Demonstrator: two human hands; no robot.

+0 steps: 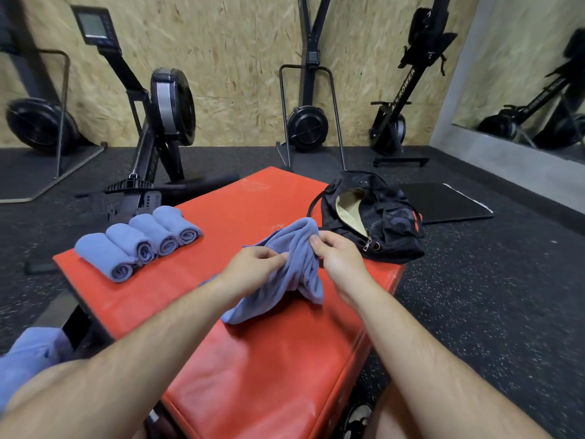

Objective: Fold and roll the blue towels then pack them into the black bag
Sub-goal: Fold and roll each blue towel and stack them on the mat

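A crumpled blue towel [286, 274] hangs over the middle of the red padded box [259, 369], its lower end resting on the pad. My left hand [253, 267] pinches the towel's left edge. My right hand [338, 255] grips its upper right part. Several rolled blue towels [139, 242] lie side by side at the box's left corner. The black bag [376, 217] sits unzipped at the box's far right corner, its pale lining showing, just beyond my right hand.
More blue towel cloth [28, 356] lies on my left knee at the lower left. Rowing machines [158, 128] stand on the dark rubber floor behind the box, along the chipboard wall. A black mat [443, 201] lies on the floor right of the bag.
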